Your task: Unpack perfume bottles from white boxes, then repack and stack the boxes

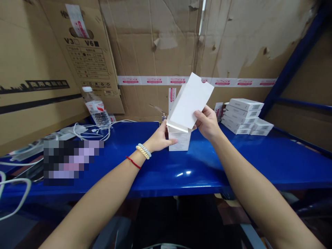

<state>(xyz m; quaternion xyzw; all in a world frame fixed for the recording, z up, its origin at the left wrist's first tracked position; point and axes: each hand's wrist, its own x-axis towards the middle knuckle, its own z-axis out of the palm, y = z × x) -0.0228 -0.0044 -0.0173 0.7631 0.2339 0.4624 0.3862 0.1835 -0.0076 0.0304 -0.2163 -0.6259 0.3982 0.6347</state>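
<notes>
Near the middle of the blue table, a white box [179,141] with fine print on its front face is gripped by my left hand [161,138], its thumb on the front. Above it, a plain white box piece [193,100] with a small notch at its top edge leans to the right. My right hand [206,121] pinches this piece at its lower right edge, thumb in front. The lower end of the piece meets the top of the printed box. Whether it sits inside or only rests on it, I cannot tell.
White boxes [242,112] are stacked at the right rear of the blue table [207,173]. A water bottle [98,110] leans at the left rear, near white cables [90,135]. Cardboard panels [153,52] stand behind. A blurred-out patch [72,160] lies at the left.
</notes>
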